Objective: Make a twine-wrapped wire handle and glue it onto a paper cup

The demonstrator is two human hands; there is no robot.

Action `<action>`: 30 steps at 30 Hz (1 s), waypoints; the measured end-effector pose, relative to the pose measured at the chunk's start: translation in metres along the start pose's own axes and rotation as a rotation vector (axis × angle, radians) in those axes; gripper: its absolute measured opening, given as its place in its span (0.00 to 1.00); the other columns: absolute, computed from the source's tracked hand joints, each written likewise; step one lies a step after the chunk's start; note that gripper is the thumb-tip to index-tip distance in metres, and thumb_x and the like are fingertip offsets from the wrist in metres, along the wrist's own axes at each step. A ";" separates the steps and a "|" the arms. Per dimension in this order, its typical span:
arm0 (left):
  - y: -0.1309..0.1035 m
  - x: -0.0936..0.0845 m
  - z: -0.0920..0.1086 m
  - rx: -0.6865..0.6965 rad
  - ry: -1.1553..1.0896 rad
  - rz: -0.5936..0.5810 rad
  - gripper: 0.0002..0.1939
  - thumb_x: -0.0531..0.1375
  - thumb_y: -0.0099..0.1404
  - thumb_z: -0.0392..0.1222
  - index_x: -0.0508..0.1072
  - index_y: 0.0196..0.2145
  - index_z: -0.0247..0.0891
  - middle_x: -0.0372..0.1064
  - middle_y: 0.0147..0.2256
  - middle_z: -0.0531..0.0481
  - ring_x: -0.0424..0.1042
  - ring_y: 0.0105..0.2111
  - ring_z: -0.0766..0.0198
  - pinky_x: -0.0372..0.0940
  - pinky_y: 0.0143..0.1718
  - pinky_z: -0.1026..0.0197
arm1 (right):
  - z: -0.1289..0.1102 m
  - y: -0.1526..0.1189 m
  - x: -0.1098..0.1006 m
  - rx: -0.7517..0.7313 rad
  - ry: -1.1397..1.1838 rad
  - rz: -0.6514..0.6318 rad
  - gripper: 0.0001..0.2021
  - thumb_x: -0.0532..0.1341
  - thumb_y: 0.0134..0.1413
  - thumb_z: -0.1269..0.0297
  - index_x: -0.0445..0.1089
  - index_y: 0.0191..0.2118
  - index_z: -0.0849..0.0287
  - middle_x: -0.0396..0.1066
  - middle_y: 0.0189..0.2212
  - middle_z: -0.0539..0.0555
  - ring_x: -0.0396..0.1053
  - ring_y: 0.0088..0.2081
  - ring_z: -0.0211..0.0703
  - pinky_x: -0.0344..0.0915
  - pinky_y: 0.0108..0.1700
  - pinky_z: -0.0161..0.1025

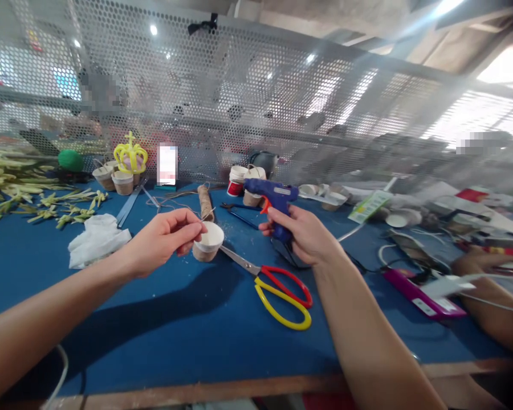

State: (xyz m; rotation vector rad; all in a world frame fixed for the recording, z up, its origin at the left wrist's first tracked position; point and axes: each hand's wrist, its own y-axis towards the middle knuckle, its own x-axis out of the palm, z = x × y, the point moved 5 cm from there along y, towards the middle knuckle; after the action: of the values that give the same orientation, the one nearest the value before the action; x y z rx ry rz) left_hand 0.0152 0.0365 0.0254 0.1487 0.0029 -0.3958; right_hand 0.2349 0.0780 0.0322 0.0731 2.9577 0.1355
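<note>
My right hand (297, 233) grips a blue hot glue gun (277, 196) with an orange trigger, its nozzle aimed left. My left hand (177, 233) is closed in a pinch, with a thin strand of twine (207, 213) showing at the fingertips. Just beside and below these fingers stands a small cup (208, 242), white inside and wrapped in brown on its lower part. Scissors (277, 282) with one red and one yellow handle lie on the blue table, blades pointing at the cup. Behind the cup is a roll of brown twine (204, 200).
Pliers (241, 213), more small cups (122, 182), a lit phone (167, 165) and a yellow crown-shaped piece (130, 155) sit toward the mesh screen (239, 85). White cloth (97, 239) lies left. At right are a purple power strip (423, 293) and another person's arm (491, 285).
</note>
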 end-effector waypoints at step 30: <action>0.000 -0.001 -0.003 -0.009 0.116 0.096 0.10 0.57 0.55 0.45 0.66 0.26 0.34 0.59 0.18 0.57 0.56 0.17 0.74 0.51 0.18 0.69 | 0.002 -0.061 0.028 -0.448 -0.299 0.088 0.06 0.62 0.42 0.61 0.68 0.21 0.57 0.62 0.11 0.47 0.60 0.14 0.36 0.61 0.18 0.35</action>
State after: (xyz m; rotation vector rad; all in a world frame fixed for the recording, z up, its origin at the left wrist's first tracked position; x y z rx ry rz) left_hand 0.0146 0.0376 0.0221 0.1620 0.1119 -0.2910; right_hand 0.2051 0.0190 0.0190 0.1467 2.5592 0.7241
